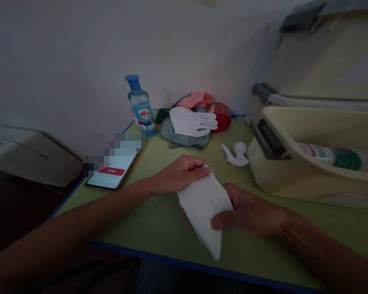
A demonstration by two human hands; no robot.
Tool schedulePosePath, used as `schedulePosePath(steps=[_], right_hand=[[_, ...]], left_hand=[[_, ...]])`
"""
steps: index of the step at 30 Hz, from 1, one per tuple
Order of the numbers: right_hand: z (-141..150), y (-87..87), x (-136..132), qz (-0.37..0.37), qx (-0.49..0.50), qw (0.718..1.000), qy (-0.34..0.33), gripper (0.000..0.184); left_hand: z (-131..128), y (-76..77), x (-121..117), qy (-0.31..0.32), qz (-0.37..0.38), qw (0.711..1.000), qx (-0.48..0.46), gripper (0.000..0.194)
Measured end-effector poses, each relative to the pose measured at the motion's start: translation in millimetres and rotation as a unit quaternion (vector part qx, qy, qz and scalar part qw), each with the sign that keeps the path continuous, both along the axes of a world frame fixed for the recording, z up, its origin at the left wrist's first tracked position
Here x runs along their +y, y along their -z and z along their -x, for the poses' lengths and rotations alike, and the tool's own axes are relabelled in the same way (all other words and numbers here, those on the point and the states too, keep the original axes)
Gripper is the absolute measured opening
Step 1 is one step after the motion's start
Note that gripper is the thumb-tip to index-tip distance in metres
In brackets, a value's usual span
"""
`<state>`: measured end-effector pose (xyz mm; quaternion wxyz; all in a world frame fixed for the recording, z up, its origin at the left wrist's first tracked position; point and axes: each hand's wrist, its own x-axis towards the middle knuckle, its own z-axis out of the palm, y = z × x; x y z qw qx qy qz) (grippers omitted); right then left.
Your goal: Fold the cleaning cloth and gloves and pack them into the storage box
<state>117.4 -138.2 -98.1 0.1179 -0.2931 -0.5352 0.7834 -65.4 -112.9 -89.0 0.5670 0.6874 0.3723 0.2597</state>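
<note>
A folded white cloth is held between my two hands above the front of the table. My left hand pinches its upper edge, with the thumb lying on top. On the right side, my right hand grips the cloth, its thumb on the upper face and the fingers underneath, mostly hidden. One pointed corner hangs down toward the table's front edge. Beyond my hands, a white glove lies on a grey mesh cloth. To the right of my left hand is a white spray nozzle with a thin tube.
On the green table, a phone lies at the left and a blue bottle stands behind it. A red round container and pink cloth sit near the wall. An open cream bin at right holds a bottle.
</note>
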Motion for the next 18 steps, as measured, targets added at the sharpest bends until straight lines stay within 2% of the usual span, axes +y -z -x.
schedulePosePath(steps=[8,12,18], right_hand=[[5.4,-8.0,-10.4,-0.109,0.014,0.994,-0.008,0.021],[6.9,-11.9,-13.3,-0.119,0.045,0.992,0.011,0.022],[8.7,-15.9,-14.6,-0.116,0.081,0.99,0.019,0.017]], left_hand=[[-10.0,3.3,-4.6,0.053,0.154,0.982,-0.094,0.047],[-18.4,10.5,-7.6,0.05,0.181,0.971,-0.151,0.048],[-22.8,13.7,-15.0,0.037,0.227,0.957,-0.177,0.043]])
